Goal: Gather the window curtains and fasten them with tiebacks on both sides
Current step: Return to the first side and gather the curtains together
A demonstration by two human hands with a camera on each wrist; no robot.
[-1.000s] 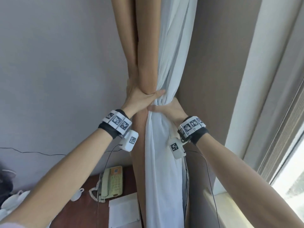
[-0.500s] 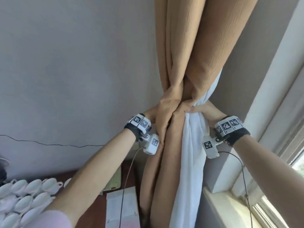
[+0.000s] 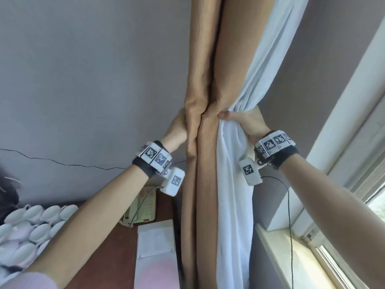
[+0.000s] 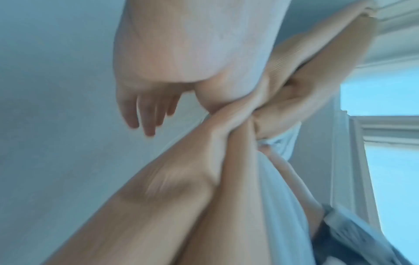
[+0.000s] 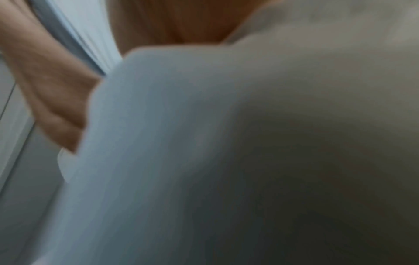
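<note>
The tan curtain (image 3: 208,59) and the white sheer (image 3: 233,184) hang bunched together in the head view. My right hand (image 3: 245,119) grips the bundle from the right, thumb across the front. My left hand (image 3: 177,128) sits at the bundle's left edge, half hidden behind a tan fold. In the left wrist view its fingers (image 4: 140,109) hang straight and loose beside the tan curtain (image 4: 181,179), holding nothing. The right wrist view is blurred, filled by the sheer (image 5: 204,143) with my fingers (image 5: 52,89) at its left. No tieback is in sight.
Below left stands a dark wooden desk (image 3: 116,247) with a telephone (image 3: 145,207), a white pad (image 3: 156,247) and several white cups (image 3: 31,222). A grey wall is on the left. The window sill (image 3: 291,257) and frame run along the right.
My left hand lay across the front of the tan curtain a second ago; it has since slid to the bundle's left side, fingers loose. The right hand has kept its grip.
</note>
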